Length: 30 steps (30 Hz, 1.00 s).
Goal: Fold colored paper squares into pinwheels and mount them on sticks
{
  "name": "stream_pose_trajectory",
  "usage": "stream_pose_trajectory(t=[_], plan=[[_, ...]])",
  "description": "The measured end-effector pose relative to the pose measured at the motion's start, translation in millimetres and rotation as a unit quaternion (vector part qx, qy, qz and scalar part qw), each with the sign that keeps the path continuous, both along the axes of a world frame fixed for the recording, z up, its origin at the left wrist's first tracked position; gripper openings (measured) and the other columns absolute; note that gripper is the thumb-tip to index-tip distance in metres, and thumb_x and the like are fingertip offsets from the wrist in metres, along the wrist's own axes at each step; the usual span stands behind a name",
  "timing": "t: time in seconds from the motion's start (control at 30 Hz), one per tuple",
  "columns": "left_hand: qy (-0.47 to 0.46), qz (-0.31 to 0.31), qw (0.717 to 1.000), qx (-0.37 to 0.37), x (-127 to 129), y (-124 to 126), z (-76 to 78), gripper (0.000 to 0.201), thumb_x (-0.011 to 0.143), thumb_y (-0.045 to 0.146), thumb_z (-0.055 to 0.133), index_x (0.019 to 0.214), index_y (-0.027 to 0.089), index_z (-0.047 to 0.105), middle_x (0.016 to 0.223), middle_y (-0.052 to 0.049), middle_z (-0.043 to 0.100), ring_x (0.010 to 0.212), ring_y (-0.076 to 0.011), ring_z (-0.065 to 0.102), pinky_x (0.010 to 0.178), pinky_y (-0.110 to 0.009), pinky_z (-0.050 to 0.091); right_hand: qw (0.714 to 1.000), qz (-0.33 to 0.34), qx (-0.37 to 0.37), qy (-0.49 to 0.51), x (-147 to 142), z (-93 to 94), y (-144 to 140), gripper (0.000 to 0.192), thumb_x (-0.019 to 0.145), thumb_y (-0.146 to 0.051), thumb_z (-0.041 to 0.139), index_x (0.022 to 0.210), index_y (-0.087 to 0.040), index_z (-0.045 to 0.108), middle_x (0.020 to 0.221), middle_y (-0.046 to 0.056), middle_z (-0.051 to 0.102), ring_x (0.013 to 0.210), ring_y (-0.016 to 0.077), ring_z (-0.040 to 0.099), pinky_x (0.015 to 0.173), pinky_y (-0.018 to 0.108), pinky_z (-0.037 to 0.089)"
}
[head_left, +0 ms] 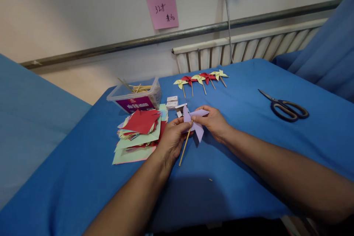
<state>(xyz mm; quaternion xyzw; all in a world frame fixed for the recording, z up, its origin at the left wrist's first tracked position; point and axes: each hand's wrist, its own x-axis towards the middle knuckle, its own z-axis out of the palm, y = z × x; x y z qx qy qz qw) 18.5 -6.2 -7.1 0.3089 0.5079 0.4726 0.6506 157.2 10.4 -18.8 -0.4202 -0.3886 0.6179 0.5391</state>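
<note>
A lilac paper pinwheel [198,129] is held between both hands above the blue cloth. Its thin wooden stick [184,148] slants down toward me. My left hand [174,134] is closed around the pinwheel's left side, its thumb near the top of the stick. From the right, my right hand [212,122] pinches the paper close to the centre, thumb and fingers together. The fingers behind the paper are partly hidden. Just beyond my left hand lies a small opened box [181,109], partly covered by the pinwheel.
Stacked coloured paper [141,123] lies left, before a clear plastic tub [135,97] of sticks. Small white boxes [172,102] sit beside it. Several red and yellow pinwheels [203,78] line the back. Black-handled scissors [287,108] rest right on the blue tablecloth [249,188].
</note>
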Motion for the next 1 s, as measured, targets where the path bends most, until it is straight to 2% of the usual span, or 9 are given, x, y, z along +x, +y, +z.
stream_pose_trajectory(t=[0.23, 0.33, 0.37, 0.4, 0.47, 0.53, 0.6, 0.7, 1.0], plan=[[0.02, -0.011, 1.0, 0.015, 2, 2, -5.4, 0.033, 0.06, 0.016, 0.079, 0.088, 0.013, 0.065, 0.079, -0.007, 0.07, 0.067, -0.0154, 0.065, 0.07, -0.03, 0.053, 0.999, -0.03, -0.003, -0.013, 0, -6.0, 4, 0.035, 0.052, -0.027, 0.08, 0.079, -0.017, 0.061, 0.065, -0.003, 0.063, 0.057, 0.0122, 0.054, 0.057, 0.027, 0.042], [0.108, 0.006, 0.99, 0.091, 2, 2, -7.0, 0.041, 0.064, 0.023, 0.079, 0.1, 0.016, 0.06, 0.091, -0.008, 0.071, 0.078, -0.0196, 0.067, 0.077, -0.036, 0.053, 0.997, -0.076, -0.008, 0.004, 2, -9.5, 11, 0.038, 0.049, -0.027, 0.081, 0.079, -0.017, 0.061, 0.063, -0.004, 0.063, 0.057, 0.0124, 0.055, 0.057, 0.026, 0.043], [0.17, 0.018, 0.974, 0.147, 1, 1, -6.1, 0.042, 0.066, 0.024, 0.078, 0.104, 0.017, 0.06, 0.098, -0.009, 0.07, 0.086, -0.0211, 0.067, 0.081, -0.038, 0.052, 0.995, -0.095, -0.01, 0.013, 3, -10.1, 13, 0.038, 0.049, -0.028, 0.081, 0.079, -0.017, 0.06, 0.063, -0.004, 0.063, 0.057, 0.0126, 0.056, 0.057, 0.026, 0.044], [0.247, 0.029, 0.945, 0.213, 1, 0, -4.5, 0.042, 0.068, 0.024, 0.076, 0.106, 0.018, 0.06, 0.106, -0.009, 0.069, 0.094, -0.0223, 0.065, 0.086, -0.039, 0.05, 0.993, -0.112, -0.011, 0.023, 4, -10.1, 15, 0.039, 0.048, -0.028, 0.082, 0.079, -0.017, 0.06, 0.064, -0.004, 0.064, 0.057, 0.0129, 0.057, 0.058, 0.027, 0.044], [0.406, 0.032, 0.847, 0.341, 0, -3, 0.2, 0.038, 0.072, 0.023, 0.073, 0.107, 0.021, 0.061, 0.113, -0.008, 0.066, 0.105, -0.0237, 0.06, 0.095, -0.042, 0.044, 0.99, -0.135, -0.01, 0.041, 5, -9.1, 16, 0.04, 0.048, -0.028, 0.082, 0.08, -0.018, 0.059, 0.065, -0.004, 0.065, 0.058, 0.0134, 0.059, 0.059, 0.027, 0.046], [0.511, 0.003, 0.75, 0.42, 0, -7, 4.8, 0.03, 0.076, 0.021, 0.069, 0.105, 0.021, 0.062, 0.107, -0.006, 0.067, 0.103, -0.0236, 0.058, 0.096, -0.042, 0.042, 0.988, -0.144, -0.01, 0.056, 4, -7.2, 15, 0.04, 0.049, -0.028, 0.081, 0.081, -0.018, 0.059, 0.065, -0.004, 0.065, 0.058, 0.0133, 0.059, 0.058, 0.027, 0.046], [0.564, -0.048, 0.69, 0.451, 1, -10, 7.2, 0.025, 0.079, 0.019, 0.066, 0.104, 0.02, 0.062, 0.103, -0.006, 0.068, 0.1, -0.0236, 0.057, 0.093, -0.041, 0.042, 0.988, -0.14, -0.009, 0.062, 1, -5.5, 12, 0.039, 0.051, -0.028, 0.081, 0.081, -0.018, 0.059, 0.065, -0.004, 0.065, 0.056, 0.0126, 0.058, 0.056, 0.026, 0.045], [0.612, -0.081, 0.644, 0.452, 3, -12, 7.1, 0.019, 0.083, 0.019, 0.06, 0.102, 0.02, 0.062, 0.101, -0.007, 0.068, 0.097, -0.0245, 0.057, 0.088, -0.04, 0.043, 0.989, -0.129, -0.004, 0.065, -2, -4.7, 6, 0.039, 0.052, -0.029, 0.082, 0.081, -0.018, 0.059, 0.065, -0.003, 0.065, 0.056, 0.012, 0.057, 0.056, 0.025, 0.043], [0.686, -0.087, 0.567, 0.447, 8, -13, 10.6, 0.016, 0.087, 0.023, 0.055, 0.099, 0.018, 0.064, 0.093, -0.01, 0.068, 0.09, -0.027, 0.057, 0.08, -0.041, 0.041, 0.987, -0.125, -0.029, 0.095, -3, -6.6, 2, 0.036, 0.053, -0.027, 0.083, 0.08, -0.017, 0.061, 0.067, -0.002, 0.064, 0.061, 0.0136, 0.059, 0.06, 0.027, 0.045]])
